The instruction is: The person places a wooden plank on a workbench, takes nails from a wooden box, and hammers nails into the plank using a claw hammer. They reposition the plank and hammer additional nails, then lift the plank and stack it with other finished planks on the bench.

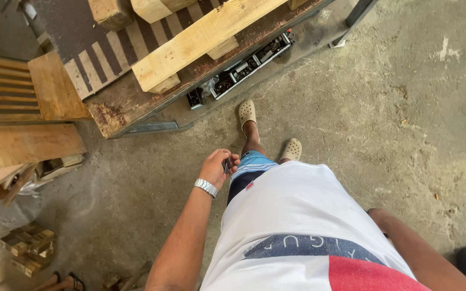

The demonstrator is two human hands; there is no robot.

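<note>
My white cotton shirt [292,215] hangs below; my left hand [216,168] pinches small dark metal nails [226,164]; my right hand stays unseen.

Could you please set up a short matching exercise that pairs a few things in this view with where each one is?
Things:
1. wristwatch
2. small dark pieces
3. stack of small wood blocks
4. tray of metal parts

Places:
A. floor, lower left
B. under the workbench edge
C. on the left wrist
D. pinched in the left hand

Pairs: 1-C, 2-D, 3-A, 4-B
</note>
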